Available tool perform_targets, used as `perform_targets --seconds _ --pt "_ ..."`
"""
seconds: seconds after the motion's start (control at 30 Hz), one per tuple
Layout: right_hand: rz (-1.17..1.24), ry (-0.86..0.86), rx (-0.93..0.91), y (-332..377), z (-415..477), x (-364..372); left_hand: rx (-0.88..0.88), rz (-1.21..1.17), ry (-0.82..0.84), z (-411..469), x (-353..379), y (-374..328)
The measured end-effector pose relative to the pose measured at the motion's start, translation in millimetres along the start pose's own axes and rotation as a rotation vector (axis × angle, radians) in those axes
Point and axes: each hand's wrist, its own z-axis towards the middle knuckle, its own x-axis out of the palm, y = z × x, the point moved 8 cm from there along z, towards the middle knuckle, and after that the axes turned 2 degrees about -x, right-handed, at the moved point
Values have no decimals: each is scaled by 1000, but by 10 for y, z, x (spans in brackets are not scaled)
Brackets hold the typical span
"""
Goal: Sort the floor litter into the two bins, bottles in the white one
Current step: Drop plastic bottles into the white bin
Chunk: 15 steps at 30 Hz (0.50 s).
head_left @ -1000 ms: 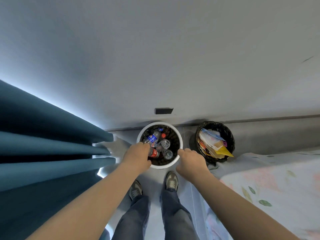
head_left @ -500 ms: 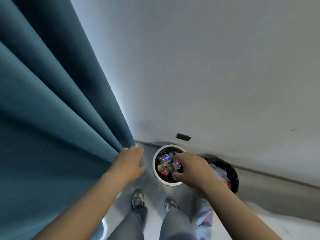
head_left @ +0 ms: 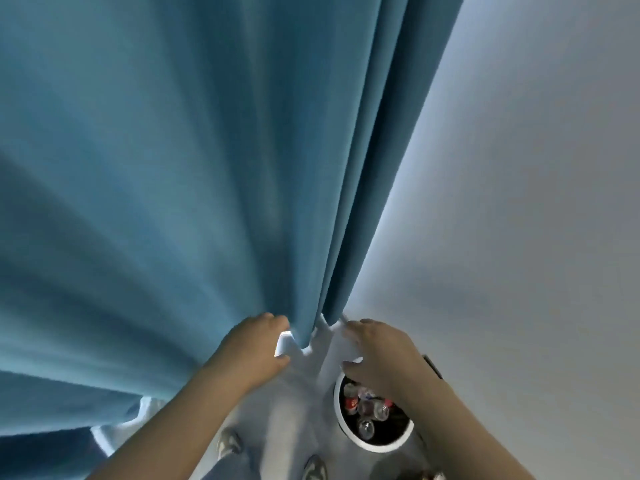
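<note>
As the left hand meets the curtain, grip unclear, the white bin lies nearest the empty, spread right hand.

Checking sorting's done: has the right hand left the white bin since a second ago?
Yes: the right hand moved off the near rim of the white bin, past its far rim toward the curtain.

Plain teal-blue curtain, white lining at its hem. Pale grey wall. White bin, black inside. Clear bottles, red labels. Grey shoes on pale grey floor.
</note>
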Motion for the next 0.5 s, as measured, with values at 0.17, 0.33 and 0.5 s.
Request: perform_targets --seconds 0.17,0.33,0.5 --pt "-75 55 -221 908 283 147 -230 -91 -110 -679 -96 855" --pt "-141 128 -440 2043 378 420 -462 -193 -163 -1554 -69 1637" --pt "-200 217 -616 3244 272 850 -651 -230 -172 -2573 108 2401"
